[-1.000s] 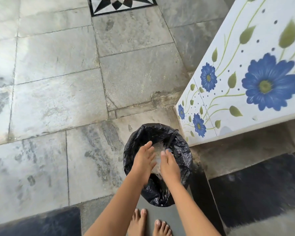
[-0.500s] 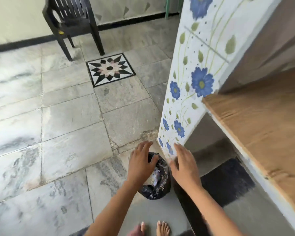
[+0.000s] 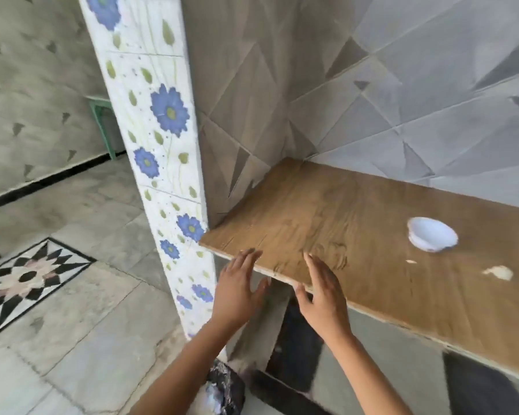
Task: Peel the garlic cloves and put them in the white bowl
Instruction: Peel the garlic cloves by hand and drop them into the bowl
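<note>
A small white bowl [image 3: 432, 234] stands on the wooden counter [image 3: 327, 217] toward the right. Pale garlic pieces or peel [image 3: 499, 271] lie on the wood in front of the bowl, with a smaller scrap [image 3: 411, 261] to their left. My left hand [image 3: 237, 287] hovers with straight, spread fingers just off the counter's near left corner, holding nothing. Flat and empty, my right hand [image 3: 321, 293] is raised over the counter's front edge. What is inside the bowl cannot be made out.
A black bin bag [image 3: 224, 390] with pale scraps sits on the floor below my left forearm. A tiled pillar with blue flowers [image 3: 168, 145] rises left of the counter. Grey patterned wall tiles back the counter. A star-pattern floor tile [image 3: 28, 277] lies at left.
My hands rose out of the black bin bag on the floor up to the counter's front edge. The view swung up from the floor to the counter and the bowl.
</note>
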`<action>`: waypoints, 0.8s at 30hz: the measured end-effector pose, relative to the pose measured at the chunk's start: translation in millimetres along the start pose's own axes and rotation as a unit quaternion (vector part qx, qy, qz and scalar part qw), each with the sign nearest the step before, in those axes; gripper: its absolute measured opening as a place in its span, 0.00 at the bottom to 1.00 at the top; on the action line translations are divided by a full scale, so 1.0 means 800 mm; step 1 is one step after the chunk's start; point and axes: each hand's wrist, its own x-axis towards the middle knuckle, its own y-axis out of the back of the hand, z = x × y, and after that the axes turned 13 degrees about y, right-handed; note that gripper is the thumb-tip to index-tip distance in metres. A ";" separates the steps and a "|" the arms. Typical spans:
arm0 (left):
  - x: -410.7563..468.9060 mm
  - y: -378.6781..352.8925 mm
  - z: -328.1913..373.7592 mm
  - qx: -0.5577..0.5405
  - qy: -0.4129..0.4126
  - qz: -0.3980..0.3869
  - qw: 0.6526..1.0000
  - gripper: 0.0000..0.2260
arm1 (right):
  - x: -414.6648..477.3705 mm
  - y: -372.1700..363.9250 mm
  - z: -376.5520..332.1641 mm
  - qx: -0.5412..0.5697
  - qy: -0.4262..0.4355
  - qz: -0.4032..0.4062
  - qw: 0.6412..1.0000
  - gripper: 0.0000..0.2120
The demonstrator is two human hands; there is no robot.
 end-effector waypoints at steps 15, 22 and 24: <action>0.010 -0.180 0.245 -0.070 -0.190 -0.151 0.968 0.19 | -0.133 0.197 0.173 -0.165 -0.199 0.066 0.964 0.26; 0.054 -0.285 0.324 0.007 -0.129 -0.169 0.977 0.18 | -0.148 0.226 0.304 -0.183 -0.255 -0.030 0.949 0.34; 0.067 -0.307 0.338 0.032 -0.096 -0.182 0.978 0.18 | -0.151 0.231 0.335 -0.198 -0.277 -0.062 0.938 0.42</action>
